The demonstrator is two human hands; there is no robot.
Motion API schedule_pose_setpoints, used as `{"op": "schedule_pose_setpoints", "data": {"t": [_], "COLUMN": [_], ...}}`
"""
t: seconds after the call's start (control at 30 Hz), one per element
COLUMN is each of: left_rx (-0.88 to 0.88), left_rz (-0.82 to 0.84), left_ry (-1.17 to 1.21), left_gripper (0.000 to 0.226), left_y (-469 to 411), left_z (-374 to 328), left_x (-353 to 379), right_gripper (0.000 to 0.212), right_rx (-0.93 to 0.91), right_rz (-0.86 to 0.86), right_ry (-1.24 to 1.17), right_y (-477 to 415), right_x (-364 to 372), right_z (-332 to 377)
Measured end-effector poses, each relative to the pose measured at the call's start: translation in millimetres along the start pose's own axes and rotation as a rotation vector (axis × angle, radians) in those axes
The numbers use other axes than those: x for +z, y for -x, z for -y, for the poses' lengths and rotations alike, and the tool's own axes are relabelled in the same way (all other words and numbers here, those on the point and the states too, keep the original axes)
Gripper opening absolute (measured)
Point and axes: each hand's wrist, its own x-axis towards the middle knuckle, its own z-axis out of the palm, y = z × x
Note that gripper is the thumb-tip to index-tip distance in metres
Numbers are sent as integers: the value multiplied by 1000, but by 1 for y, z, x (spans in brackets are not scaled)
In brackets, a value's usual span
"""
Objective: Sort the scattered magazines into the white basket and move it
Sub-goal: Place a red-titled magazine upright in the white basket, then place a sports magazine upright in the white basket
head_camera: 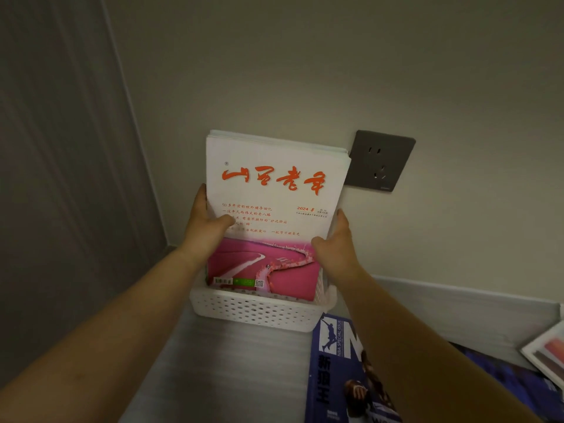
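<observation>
Grey socket [381,161] on the wall behind; blue magazine [335,377] flat on the table [229,377] beside the perforated white basket [259,309]. Left hand [207,230] and right hand [335,245] grip the sides of a white-and-pink stack [274,193] standing upright in the basket

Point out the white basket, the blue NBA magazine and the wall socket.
white basket [259,312], head view, perforated front wall.
blue NBA magazine [329,374], head view, front cover.
wall socket [381,161], head view, face plate.
</observation>
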Motion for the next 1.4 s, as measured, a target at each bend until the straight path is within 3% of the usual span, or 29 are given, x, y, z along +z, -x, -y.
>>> {"op": "schedule_pose_setpoints", "data": {"t": [0.13,0.23,0.33,0.43,0.67,0.83,0.9,0.97,1.03,1.13,1.4], "left_rx": [54,119,44,-28,-281,-169,-89,-76,-208,-431,-529], "left_rz": [-48,-84,149,352,553,578,533,353,169,31,130], "left_ry": [-141,-216,-227,-215,-225,-430,-601,-847,-991,-955,-895], "left_gripper": [64,50,33,30,28,38,41,46,57,83,87], "left_y": [42,91,154,214,306,317,315,309,302,291,269], "left_z": [-4,-2,7,26,55,50,49,51,53,55,49], "left_x": [3,16,44,78,154,202,211,207,189,159,154], "right_gripper": [71,65,60,60,61,60,61,62,62,62,62], "right_rx": [-114,-104,-1,115,215,140,140,133,118,100,91], "right_rz": [-63,-31,-29,-19,-19,23,55,81,100,110,116], "right_ry": [268,419,580,738,1040,1087,1087,1092,1094,1088,1091], "right_y": [36,74,115,158,236,260,260,259,258,258,255], "right_x": [-44,-92,-143,-192,-263,-264,-265,-267,-268,-269,-267], "right_z": [-19,-54,-96,-134,-193,-206,-207,-208,-211,-216,-221]}}
